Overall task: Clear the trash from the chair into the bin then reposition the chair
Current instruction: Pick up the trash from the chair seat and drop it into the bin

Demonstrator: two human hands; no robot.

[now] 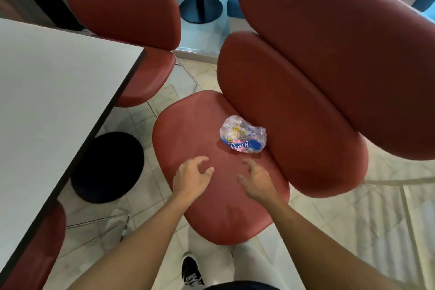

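Red padded vinyl covers the chair (200, 139), and on its seat, close against the foot of the backrest, a crumpled clear plastic wrapper (243, 135) with blue and pink print is seen. Its long axis is laid roughly from upper left to lower right, along the seam where seat meets back. Both hands are held over the front half of the seat, short of the wrapper and not touching it. The left hand (191, 178) is held with fingers loosely curled and nothing in it; the right hand (255, 178) is likewise empty, fingers spread and relaxed. The wrapper lies ahead of both hands and slightly to the right, so the right hand is judged the nearer. No bin is visible. A white table (58, 92) stands to the left.
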